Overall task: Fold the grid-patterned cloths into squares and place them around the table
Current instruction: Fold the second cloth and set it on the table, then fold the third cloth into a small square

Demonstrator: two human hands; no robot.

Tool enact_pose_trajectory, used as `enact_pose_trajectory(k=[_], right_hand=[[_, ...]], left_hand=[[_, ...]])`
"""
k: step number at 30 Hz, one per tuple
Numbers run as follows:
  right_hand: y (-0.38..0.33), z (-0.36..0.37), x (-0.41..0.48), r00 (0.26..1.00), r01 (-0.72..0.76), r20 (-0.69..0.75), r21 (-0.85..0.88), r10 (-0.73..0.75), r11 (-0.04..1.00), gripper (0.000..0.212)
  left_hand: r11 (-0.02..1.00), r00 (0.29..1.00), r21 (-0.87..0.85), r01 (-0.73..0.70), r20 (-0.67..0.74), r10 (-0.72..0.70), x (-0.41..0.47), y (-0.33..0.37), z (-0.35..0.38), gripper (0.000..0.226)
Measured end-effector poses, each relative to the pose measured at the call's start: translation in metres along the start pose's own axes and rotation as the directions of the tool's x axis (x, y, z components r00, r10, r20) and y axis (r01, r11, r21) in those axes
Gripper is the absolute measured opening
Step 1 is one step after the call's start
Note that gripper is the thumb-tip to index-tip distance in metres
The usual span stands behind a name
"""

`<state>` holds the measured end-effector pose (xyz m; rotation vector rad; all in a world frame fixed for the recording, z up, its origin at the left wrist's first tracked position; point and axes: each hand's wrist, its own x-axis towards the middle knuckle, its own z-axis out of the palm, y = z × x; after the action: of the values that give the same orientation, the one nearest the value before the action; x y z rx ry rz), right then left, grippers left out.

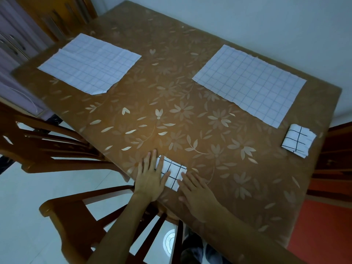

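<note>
At the table's (pixel 190 115) near edge, left hand (pixel 150 178) and right hand (pixel 198 189), fingers flat and released, press the folded grid cloth (pixel 172 173) square; next, probably, an unfolded grid cloth (pixel 91 63) needs folding.

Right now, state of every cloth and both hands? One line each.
Near folded cloth: folded small, flat at the table's near edge, under both hands.
Right-edge folded cloth: folded small, lying free.
Far-left cloth: spread flat, one corner curled.
Far-right cloth: spread flat, unfolded.
Left hand: fingers straight, pressing the near folded cloth.
Right hand: fingers straight, touching its right edge.
</note>
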<state>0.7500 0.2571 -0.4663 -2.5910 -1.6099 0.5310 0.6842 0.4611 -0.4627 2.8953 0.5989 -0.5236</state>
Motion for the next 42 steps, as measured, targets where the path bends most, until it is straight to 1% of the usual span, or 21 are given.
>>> enact_pose_trajectory(k=[3, 5, 7, 10, 11, 12, 15, 17, 22, 25, 28, 30, 32, 35, 37, 38, 40, 42], right_hand=[[0.009, -0.022, -0.007, 0.992, 0.014, -0.124, 0.038, -0.009, 0.999, 0.045], [0.022, -0.041, -0.009, 0.990, -0.030, -0.133, 0.059, 0.038, 0.998, 0.045], [0.037, -0.060, -0.011, 0.989, -0.087, -0.112, 0.081, 0.096, 0.993, 0.051], [0.062, -0.087, -0.016, 0.984, -0.134, -0.094, 0.140, 0.148, 0.981, 0.071], [0.071, -0.095, -0.018, 0.981, -0.159, -0.087, 0.150, 0.173, 0.976, 0.073], [0.081, -0.104, -0.022, 0.977, -0.178, -0.091, 0.155, 0.193, 0.972, 0.069], [0.111, -0.125, -0.031, 0.958, -0.205, -0.160, 0.189, 0.236, 0.960, 0.047], [0.132, -0.135, -0.037, 0.947, -0.236, -0.175, 0.199, 0.271, 0.951, 0.040], [0.200, -0.143, -0.045, 0.929, -0.290, -0.157, 0.247, 0.334, 0.924, 0.041], [0.243, -0.148, -0.045, 0.919, -0.317, -0.159, 0.243, 0.360, 0.917, 0.038], [0.293, -0.141, -0.041, 0.907, -0.345, -0.148, 0.275, 0.394, 0.897, 0.042], [0.326, -0.134, -0.039, 0.894, -0.370, -0.138, 0.311, 0.426, 0.876, 0.032], [0.354, -0.129, -0.039, 0.877, -0.399, -0.125, 0.351, 0.464, 0.847, 0.025], [0.387, -0.122, -0.036, 0.868, -0.418, -0.085, 0.408, 0.490, 0.812, 0.034], [0.403, -0.117, -0.031, 0.858, -0.431, -0.065, 0.449, 0.510, 0.783, 0.039], [0.410, -0.114, -0.029, 0.852, -0.436, -0.062, 0.466, 0.520, 0.770, 0.039], [0.420, -0.109, -0.024, 0.846, -0.433, -0.066, 0.496, 0.530, 0.753, 0.039], [0.427, -0.107, -0.021, 0.846, -0.421, -0.074, 0.516, 0.528, 0.746, 0.038]], left_hand=[[0.998, 0.998, -0.052, -0.044, -0.045, 0.042, -0.002, 0.011, -0.024, 0.085], [0.997, 0.996, -0.041, -0.064, -0.064, 0.061, 0.000, 0.020, -0.044, 0.072], [0.995, 0.995, -0.057, -0.076, -0.075, 0.071, 0.004, 0.030, -0.061, 0.061], [0.992, 0.989, -0.054, -0.112, -0.103, 0.106, 0.012, 0.050, -0.084, 0.056], [0.991, 0.987, -0.049, -0.122, -0.110, 0.116, 0.016, 0.057, -0.091, 0.055], [0.991, 0.986, -0.045, -0.129, -0.114, 0.124, 0.020, 0.064, -0.097, 0.054], [0.989, 0.984, -0.022, -0.145, -0.104, 0.142, 0.037, 0.088, -0.114, 0.051], [0.988, 0.983, -0.011, -0.155, -0.096, 0.153, 0.050, 0.106, -0.122, 0.047], [0.982, 0.981, 0.025, -0.187, -0.053, 0.189, 0.093, 0.162, -0.135, 0.043], [0.976, 0.975, -0.003, -0.217, -0.040, 0.217, 0.124, 0.198, -0.134, 0.043], [0.966, 0.966, -0.001, -0.258, -0.032, 0.258, 0.160, 0.240, -0.127, 0.043], [0.959, 0.959, -0.001, -0.283, -0.014, 0.283, 0.185, 0.271, -0.120, 0.040], [0.945, 0.945, -0.025, -0.327, -0.039, 0.326, 0.207, 0.301, -0.114, 0.038], [0.936, 0.941, -0.108, -0.336, -0.082, 0.329, 0.234, 0.344, -0.104, 0.038], [0.924, 0.937, -0.158, -0.347, -0.102, 0.334, 0.251, 0.366, -0.096, 0.045], [0.921, 0.938, -0.176, -0.347, -0.089, 0.336, 0.258, 0.376, -0.093, 0.049], [0.930, 0.946, -0.176, -0.322, -0.032, 0.322, 0.274, 0.388, -0.089, 0.054], [0.939, 0.951, -0.151, -0.308, -0.081, 0.299, 0.286, 0.393, -0.086, 0.050]])
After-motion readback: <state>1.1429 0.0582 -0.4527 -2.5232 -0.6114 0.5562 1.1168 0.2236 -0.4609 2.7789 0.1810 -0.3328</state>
